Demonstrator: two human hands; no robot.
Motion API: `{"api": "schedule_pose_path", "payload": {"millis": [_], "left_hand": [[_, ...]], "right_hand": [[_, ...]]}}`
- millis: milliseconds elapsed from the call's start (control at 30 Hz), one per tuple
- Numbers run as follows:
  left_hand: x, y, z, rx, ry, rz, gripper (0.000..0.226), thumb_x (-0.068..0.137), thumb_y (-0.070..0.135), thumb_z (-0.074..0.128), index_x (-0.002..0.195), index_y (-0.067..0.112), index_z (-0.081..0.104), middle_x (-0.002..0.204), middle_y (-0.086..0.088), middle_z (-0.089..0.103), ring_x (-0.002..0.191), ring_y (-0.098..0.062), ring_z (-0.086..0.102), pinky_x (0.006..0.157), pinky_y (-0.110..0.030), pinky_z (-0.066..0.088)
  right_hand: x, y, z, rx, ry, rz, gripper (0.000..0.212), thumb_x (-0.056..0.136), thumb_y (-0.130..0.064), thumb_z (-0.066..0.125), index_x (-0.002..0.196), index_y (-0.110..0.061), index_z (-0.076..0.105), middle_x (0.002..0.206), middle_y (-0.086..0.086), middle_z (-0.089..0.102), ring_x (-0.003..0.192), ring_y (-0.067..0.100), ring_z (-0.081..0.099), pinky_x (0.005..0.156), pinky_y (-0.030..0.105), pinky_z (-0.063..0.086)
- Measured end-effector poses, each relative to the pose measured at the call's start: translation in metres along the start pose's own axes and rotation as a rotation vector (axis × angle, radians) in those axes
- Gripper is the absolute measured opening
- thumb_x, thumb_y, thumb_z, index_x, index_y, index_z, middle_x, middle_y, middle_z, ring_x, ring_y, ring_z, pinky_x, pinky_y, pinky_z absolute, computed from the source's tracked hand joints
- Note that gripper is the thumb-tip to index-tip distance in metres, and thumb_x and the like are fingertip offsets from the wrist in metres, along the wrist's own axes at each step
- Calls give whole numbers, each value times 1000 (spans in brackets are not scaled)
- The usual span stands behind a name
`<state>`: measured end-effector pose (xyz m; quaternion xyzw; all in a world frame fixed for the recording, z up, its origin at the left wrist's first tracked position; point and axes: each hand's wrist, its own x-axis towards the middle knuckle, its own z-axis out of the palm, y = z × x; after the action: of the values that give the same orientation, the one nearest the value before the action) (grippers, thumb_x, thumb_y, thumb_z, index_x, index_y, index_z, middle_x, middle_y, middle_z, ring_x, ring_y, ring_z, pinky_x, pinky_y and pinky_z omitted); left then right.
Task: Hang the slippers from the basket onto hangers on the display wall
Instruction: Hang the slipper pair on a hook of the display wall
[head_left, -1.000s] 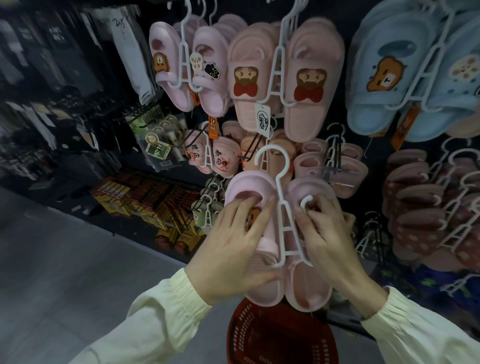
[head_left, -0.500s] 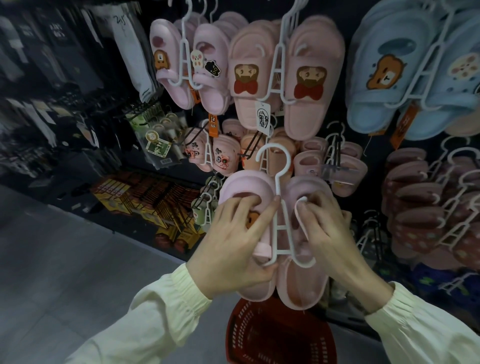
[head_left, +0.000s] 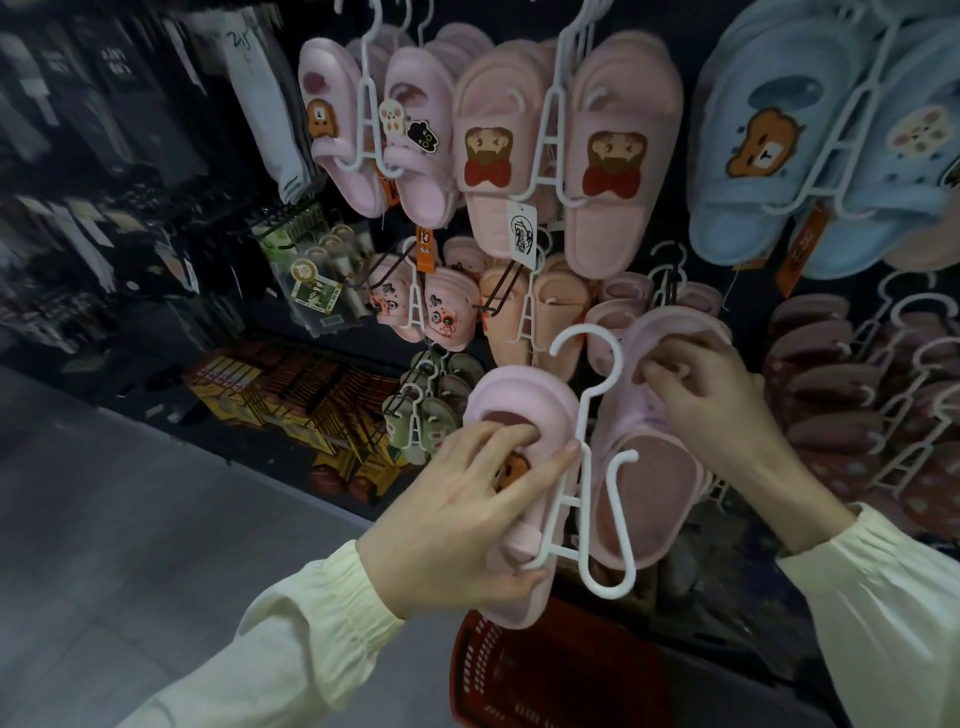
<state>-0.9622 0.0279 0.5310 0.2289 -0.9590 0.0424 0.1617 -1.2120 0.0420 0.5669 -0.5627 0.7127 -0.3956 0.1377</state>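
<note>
Left slipper (head_left: 524, 395): we see its orange motif only in part, under the left hand (head_left: 467, 519).
Right slipper (head_left: 654, 499): toe covered by the right hand (head_left: 727, 400).
Red basket (head_left: 545, 670): cut by the lower edge.
Blue slippers (head_left: 753, 171): cut by the top and right edges.
Hang tag (head_left: 521, 234): print too small for us to read.
Left shelves (head_left: 104, 156): blurred, so we cannot name the goods.

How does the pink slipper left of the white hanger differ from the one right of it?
The left slipper sits lower and shows a brown cartoon patch; the right slipper reaches higher and shows its dark insole. The white hanger arm is hidden at the left slipper, bare before the right slipper. Both are pale pink.
</note>
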Motion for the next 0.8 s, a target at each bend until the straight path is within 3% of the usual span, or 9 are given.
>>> {"api": "schedule_pose_path", "payload": {"millis": [100,233,333,400,467,500,633,733,800], "left_hand": [[1,1,0,34,-31,7,95,75,58,69,154,20,33,134,-12,47,123,-32,46,101,-49,45],[3,3,1,48,-37,-2,90,75,57,68,152,20,39,132,-12,49,122,-33,46,101,-48,45],[5,4,1,50,-29,-9,88,75,57,68,150,20,41,132,-12,49,121,-34,47,99,-49,45],[7,6,0,65,-32,-8,88,76,58,66,151,20,40,132,-12,48,120,-33,46,99,-49,45],[9,8,-1,87,-29,-11,88,76,59,65,151,20,39,132,-11,47,121,-33,46,99,-48,45],[10,9,-2,95,-21,-14,89,76,59,65,151,20,39,132,-11,47,121,-33,46,99,-47,45],[17,14,-4,110,12,-34,91,73,59,70,150,18,42,132,-12,46,119,-35,48,98,-47,45],[20,17,-6,135,15,-54,91,74,60,69,149,17,43,132,-12,46,118,-35,48,98,-48,43],[21,20,-7,144,16,-72,89,73,59,69,149,17,45,132,-12,47,118,-35,48,98,-48,43]], "right_hand": [[0,-6,-4,-3,23,-18,28,93,-22,58,69,-36,57,83,-20,56,92,21,58,93,57,43],[-3,-16,-9,11,37,-61,11,80,-45,47,75,-41,56,101,-7,58,105,21,56,96,59,43],[-5,-18,-12,-28,64,-124,6,83,-39,49,83,-37,55,103,-2,57,107,23,53,96,59,42],[-7,-18,-14,-75,75,-155,3,87,-32,55,89,-34,54,106,0,56,109,23,51,100,48,37],[-10,-18,-15,-120,67,-166,14,89,-22,60,95,-32,52,110,-2,53,112,21,48,92,34,25],[-11,-19,-16,-132,69,-178,18,88,-17,61,96,-30,51,109,-4,52,112,20,47,89,33,23],[-16,-21,-19,-141,77,-245,24,87,-15,62,97,-30,46,105,-7,51,106,16,48,86,33,26],[-20,-20,-21,-118,53,-291,28,86,-12,65,98,-28,46,101,-9,52,94,4,41,78,7,23],[-24,-18,-22,-101,37,-310,29,86,-11,66,99,-28,46,100,-9,53,93,2,40,77,6,25]]}}
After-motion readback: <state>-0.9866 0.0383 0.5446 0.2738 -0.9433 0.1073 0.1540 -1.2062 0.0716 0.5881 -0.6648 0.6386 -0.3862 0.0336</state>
